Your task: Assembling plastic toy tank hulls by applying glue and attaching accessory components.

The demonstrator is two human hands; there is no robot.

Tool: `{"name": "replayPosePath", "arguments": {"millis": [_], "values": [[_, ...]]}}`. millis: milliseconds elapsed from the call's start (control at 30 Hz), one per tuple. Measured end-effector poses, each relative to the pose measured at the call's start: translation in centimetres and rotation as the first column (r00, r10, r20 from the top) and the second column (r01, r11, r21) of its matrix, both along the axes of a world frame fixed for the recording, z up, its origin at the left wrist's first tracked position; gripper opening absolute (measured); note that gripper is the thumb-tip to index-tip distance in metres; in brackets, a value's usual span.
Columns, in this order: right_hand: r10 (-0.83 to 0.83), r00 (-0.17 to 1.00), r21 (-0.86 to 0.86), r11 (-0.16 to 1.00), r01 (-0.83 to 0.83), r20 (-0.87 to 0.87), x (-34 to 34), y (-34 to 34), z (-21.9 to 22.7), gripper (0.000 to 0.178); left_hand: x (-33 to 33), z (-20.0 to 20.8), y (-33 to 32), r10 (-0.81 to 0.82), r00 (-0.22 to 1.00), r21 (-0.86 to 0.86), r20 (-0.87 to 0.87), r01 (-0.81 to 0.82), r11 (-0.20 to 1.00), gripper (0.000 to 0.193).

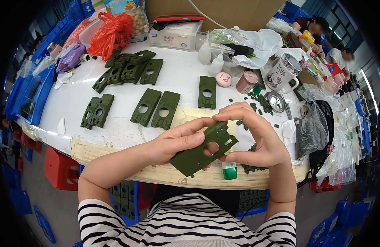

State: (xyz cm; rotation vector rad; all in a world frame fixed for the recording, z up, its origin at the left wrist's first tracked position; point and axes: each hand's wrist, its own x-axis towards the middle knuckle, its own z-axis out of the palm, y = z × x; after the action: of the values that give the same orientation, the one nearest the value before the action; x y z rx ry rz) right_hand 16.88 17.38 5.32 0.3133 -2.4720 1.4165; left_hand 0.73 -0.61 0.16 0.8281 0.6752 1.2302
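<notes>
White tabletop fills a crowded workroom, its far edge lined with a red plastic bag, a clear storage box and a lidded mug. At the near edge, a person in striped sleeves holds a dark green molded part tilted between two bare hands. Gripping its left side, the left hand lays its thumb on the upper face beside the round hole, fingers tucked underneath. The right hand curves around the opposite end, a fingertip at the far corner and the thumb at the side edge, grasping it lightly. Beyond the hands lie matching green parts; small green pieces scatter to the right, and a green container sits just beneath the right thumb.
</notes>
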Motion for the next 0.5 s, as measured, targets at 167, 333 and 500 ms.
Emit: {"name": "replayPosePath", "arguments": {"millis": [167, 333, 500], "values": [[-0.118, 0.990, -0.104, 0.989, 0.110, -0.073, -0.1, -0.7, -1.3, 0.041, 0.6, 0.0, 0.4, 0.098, 0.988, 0.076, -0.118, -0.089, 0.993, 0.062], [-0.201, 0.976, -0.136, 0.972, 0.190, -0.077, -0.4, -1.6, -2.0, 0.033, 0.7, -0.6, 0.4, 0.109, 0.984, 0.088, -0.143, -0.097, 0.991, 0.063], [-0.218, 0.974, -0.147, 0.967, 0.207, -0.063, -0.4, -1.6, -2.2, 0.031, 0.8, -0.6, 0.4, 0.108, 0.980, 0.095, -0.168, -0.093, 0.991, 0.063]]}}
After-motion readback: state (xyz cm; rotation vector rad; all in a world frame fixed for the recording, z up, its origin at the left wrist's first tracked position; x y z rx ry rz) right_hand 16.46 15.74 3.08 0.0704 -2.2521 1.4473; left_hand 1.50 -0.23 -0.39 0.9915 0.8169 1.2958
